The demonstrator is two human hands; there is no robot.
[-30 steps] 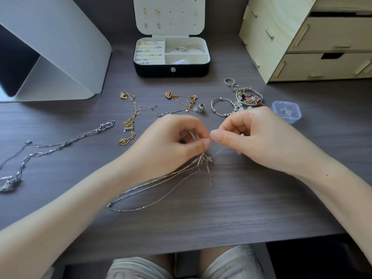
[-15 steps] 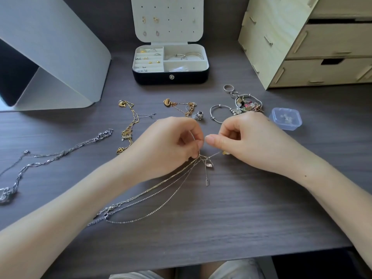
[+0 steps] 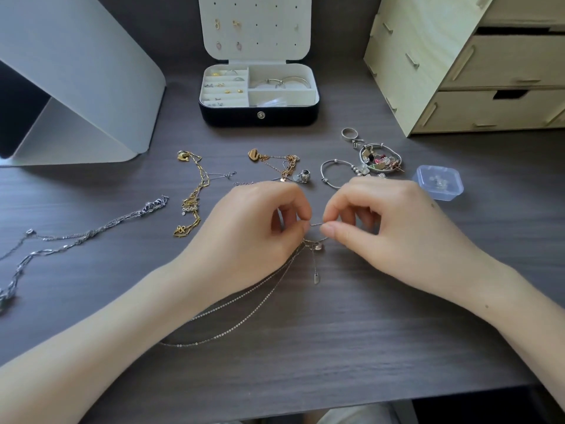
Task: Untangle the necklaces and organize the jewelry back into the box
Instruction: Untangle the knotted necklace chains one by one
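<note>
My left hand (image 3: 260,231) and my right hand (image 3: 388,228) each pinch a short stretch of a thin tangled silver necklace (image 3: 260,304) between thumb and forefinger, just above the desk. Its chains trail down and left under my left wrist, and small pendants hang at the knot. The open jewelry box (image 3: 260,113) stands at the back centre, with earrings in its lid and left slots and bangles in its right compartment. A gold necklace (image 3: 191,200), a gold heart chain (image 3: 275,163) and a long silver chain (image 3: 76,237) lie loose on the desk.
A charm bracelet and rings (image 3: 379,160) and a silver bangle (image 3: 331,175) lie right of centre, next to a small clear plastic case (image 3: 438,182). A wooden drawer unit (image 3: 477,62) stands at the back right and a grey stand (image 3: 76,78) at the back left.
The hands have drawn slightly apart, so a short length of chain now shows between the fingertips. The trailing chains slid a little on the desk; the view tilted down.
</note>
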